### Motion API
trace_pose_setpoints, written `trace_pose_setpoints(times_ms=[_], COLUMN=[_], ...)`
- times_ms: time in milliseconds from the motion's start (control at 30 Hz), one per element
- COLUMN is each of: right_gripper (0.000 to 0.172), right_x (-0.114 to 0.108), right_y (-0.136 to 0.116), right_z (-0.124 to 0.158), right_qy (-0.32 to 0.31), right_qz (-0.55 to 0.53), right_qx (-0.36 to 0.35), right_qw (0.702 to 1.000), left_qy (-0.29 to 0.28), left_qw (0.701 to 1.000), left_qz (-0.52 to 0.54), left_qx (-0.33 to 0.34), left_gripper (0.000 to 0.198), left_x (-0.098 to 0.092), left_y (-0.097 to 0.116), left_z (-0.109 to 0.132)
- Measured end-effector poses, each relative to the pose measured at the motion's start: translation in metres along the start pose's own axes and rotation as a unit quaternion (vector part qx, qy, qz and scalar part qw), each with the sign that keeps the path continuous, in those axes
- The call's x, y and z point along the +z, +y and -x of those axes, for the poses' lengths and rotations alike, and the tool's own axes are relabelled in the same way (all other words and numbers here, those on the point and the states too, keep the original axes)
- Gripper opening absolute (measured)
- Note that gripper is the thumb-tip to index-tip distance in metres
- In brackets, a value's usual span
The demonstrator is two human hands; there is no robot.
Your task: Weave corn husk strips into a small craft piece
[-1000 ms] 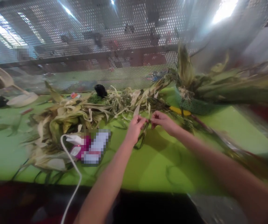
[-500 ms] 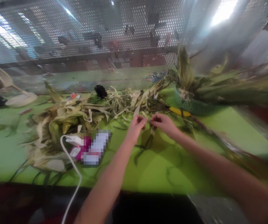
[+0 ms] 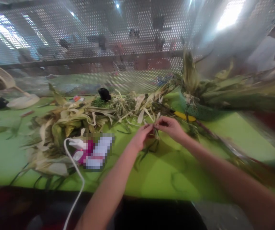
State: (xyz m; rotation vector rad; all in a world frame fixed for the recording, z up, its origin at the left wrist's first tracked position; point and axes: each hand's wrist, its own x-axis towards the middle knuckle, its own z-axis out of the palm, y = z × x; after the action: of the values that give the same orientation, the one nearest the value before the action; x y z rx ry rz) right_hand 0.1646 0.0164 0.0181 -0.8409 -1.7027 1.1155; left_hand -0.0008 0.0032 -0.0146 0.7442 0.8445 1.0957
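Both hands meet over the green table (image 3: 161,179), fingertips close together. My left hand (image 3: 142,136) is closed in a pinch on a small bundle of corn husk strips (image 3: 157,134). My right hand (image 3: 171,128) pinches the same bundle from the other side, thumb against forefinger. Pale strip ends stick up above the fingers, while darker green ends hang down below them. Exactly which strip each hand grips is hidden by the fingers. Just behind the hands lies a long heap of dried corn husks (image 3: 89,111).
Left of my forearm lie a phone (image 3: 99,151), blurred out, and a magenta device with a white cable (image 3: 82,179). A green basket (image 3: 199,110) with husks stands back right, beside a yellow-handled tool (image 3: 184,116). A pale fan (image 3: 22,101) is far left. Another person (image 3: 264,52) is at right.
My left hand has come slightly down and right, nearer the right hand. The bundle has turned between the fingers, and more pale strips show above them.
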Motion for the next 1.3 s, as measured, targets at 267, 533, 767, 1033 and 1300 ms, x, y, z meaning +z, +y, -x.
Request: trace_pose_setpoints(times_ms=[267, 533, 767, 1033, 1300], right_gripper=[0.017, 0.019, 0.025, 0.017, 0.016], right_x=[-0.004, -0.0033, -0.0046, -0.0035, -0.0016], right_y=[0.0009, 0.0039, 0.0021, -0.003, -0.0055], right_z=[0.0005, -0.0008, -0.0005, 0.0003, -0.0005], right_qy=[-0.008, 0.046, 0.044, 0.059, 0.075], right_qz=[0.092, 0.044, 0.013, 0.008, -0.041], right_qx=[-0.03, 0.012, 0.021, 0.035, 0.056], right_qw=[0.995, 0.998, 0.999, 0.998, 0.995], left_qy=[-0.002, 0.025, -0.006, -0.025, 0.018], left_qw=[1.0, 0.997, 0.997, 0.997, 0.995], left_qz=[-0.008, -0.024, -0.002, 0.02, 0.026], left_qx=[0.024, 0.063, 0.075, 0.076, 0.098], left_gripper=[0.034, 0.028, 0.028, 0.024, 0.03], left_x=[-0.0008, 0.0007, 0.0015, -0.0007, 0.0048], left_y=[0.0024, 0.0053, 0.006, 0.0052, 0.0094], left_z=[-0.0001, -0.0012, -0.0013, -0.0032, 0.0005])
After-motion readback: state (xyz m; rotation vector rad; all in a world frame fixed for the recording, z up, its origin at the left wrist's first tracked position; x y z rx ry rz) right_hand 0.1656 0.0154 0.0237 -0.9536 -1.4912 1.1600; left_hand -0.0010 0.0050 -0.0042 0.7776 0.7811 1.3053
